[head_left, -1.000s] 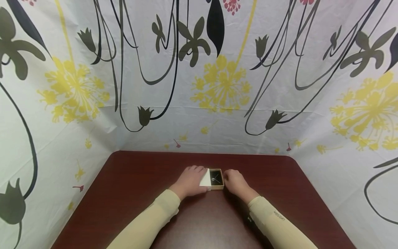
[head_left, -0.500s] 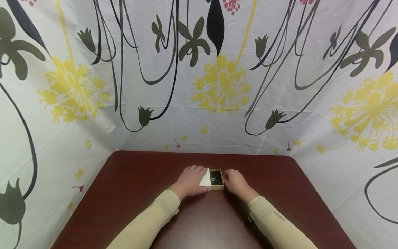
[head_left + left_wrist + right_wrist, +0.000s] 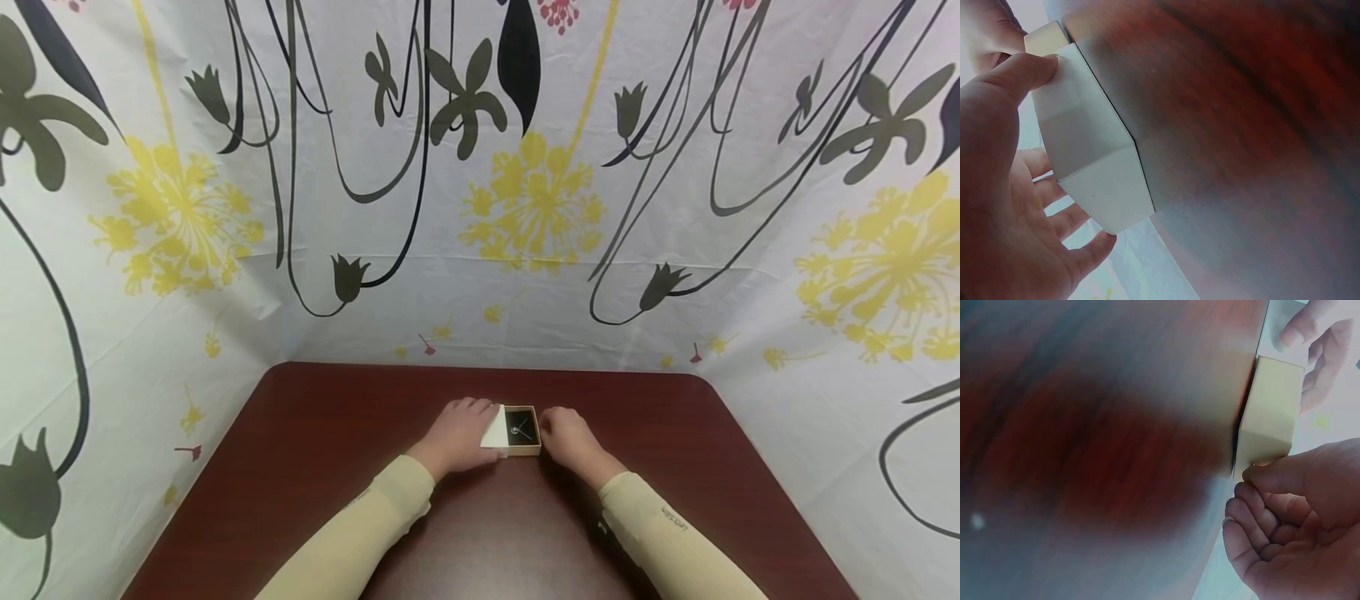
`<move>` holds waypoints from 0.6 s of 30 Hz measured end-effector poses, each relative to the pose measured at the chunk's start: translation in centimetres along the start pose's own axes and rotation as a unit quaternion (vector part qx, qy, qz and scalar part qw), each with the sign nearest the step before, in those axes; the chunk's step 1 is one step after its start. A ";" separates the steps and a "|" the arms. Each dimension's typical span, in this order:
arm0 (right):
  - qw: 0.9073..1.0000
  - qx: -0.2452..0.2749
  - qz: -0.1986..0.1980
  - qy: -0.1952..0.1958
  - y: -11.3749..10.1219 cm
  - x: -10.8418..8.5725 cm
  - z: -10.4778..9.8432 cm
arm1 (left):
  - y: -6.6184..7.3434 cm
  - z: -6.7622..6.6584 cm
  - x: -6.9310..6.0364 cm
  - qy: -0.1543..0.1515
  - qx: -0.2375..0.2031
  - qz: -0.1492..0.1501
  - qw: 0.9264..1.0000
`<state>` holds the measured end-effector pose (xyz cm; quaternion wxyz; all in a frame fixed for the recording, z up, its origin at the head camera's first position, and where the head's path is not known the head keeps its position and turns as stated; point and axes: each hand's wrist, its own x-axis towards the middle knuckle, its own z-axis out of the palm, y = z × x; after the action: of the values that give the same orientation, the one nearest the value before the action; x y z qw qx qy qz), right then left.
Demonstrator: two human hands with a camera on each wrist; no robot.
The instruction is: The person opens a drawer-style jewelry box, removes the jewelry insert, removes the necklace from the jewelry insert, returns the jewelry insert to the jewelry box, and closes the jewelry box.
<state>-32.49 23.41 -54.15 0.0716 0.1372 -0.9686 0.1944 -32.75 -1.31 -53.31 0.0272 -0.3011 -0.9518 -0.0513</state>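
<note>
A small jewelry box lies on the table, its white sleeve (image 3: pixel 495 430) to the left and its tan drawer (image 3: pixel 525 452) slid partly out to the right. In the drawer, a thin silvery piece of jewelry, seemingly a necklace (image 3: pixel 516 431), rests on a black insert (image 3: pixel 528 421). My left hand (image 3: pixel 456 437) grips the sleeve, thumb on the near side and fingers along the far side. At the drawer's right end, my right hand (image 3: pixel 572 439) has curled fingers, with thumb and forefinger pinching at the end wall; whether a small tab is between them is hidden.
The dark red-brown table (image 3: pixel 480 533) has rounded far corners. White cloth (image 3: pixel 450 333) with printed flowers hangs behind it and on both sides. Both forearms, in pale yellow sleeves (image 3: pixel 667 533), reach in from the near edge.
</note>
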 end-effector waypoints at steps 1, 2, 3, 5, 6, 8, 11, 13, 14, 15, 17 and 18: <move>1.000 0.000 0.000 0.000 0.0 0.0 0.0 | 0.0 0.0 0.0 0.000 -0.001 0.000 1.000; 1.000 0.000 0.001 -0.001 0.1 0.0 0.0 | 0.0 0.0 0.0 -0.001 -0.001 -0.001 1.000; 1.000 0.000 0.002 -0.002 0.1 0.0 0.0 | 0.0 -0.1 0.0 -0.001 -0.002 -0.001 1.000; 1.000 0.002 0.003 -0.003 0.2 0.0 0.1 | 0.0 -0.1 -0.1 0.000 -0.002 -0.001 1.000; 1.000 0.001 0.002 -0.002 0.2 0.0 0.1 | 0.0 0.0 -0.1 0.000 -0.002 -0.001 1.000; 1.000 0.002 0.003 -0.003 0.2 0.0 0.1 | -0.1 0.0 0.0 0.002 -0.003 0.000 1.000; 1.000 0.002 0.003 -0.004 0.3 0.0 0.1 | -0.1 0.1 0.0 0.006 0.001 0.003 1.000; 1.000 0.003 0.003 -0.005 0.3 0.0 0.1 | -0.1 0.2 0.0 0.007 0.002 0.004 1.000; 1.000 0.004 0.002 -0.004 0.3 0.0 0.1 | -0.1 0.2 0.0 0.008 0.003 0.005 1.000; 1.000 0.004 0.001 -0.004 0.3 0.0 0.1 | -0.1 0.2 0.0 0.009 0.003 0.005 1.000; 1.000 0.005 -0.002 -0.002 0.3 0.0 0.0 | -0.1 0.2 0.0 0.008 0.003 0.005 1.000; 1.000 0.004 -0.003 -0.002 0.3 0.0 -0.1 | -0.1 0.2 0.0 0.008 0.004 0.005 1.000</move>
<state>-32.51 23.67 -54.21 0.0698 0.1407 -0.9675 0.1981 -32.85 -1.36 -53.50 0.0362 -0.3053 -0.9503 -0.0500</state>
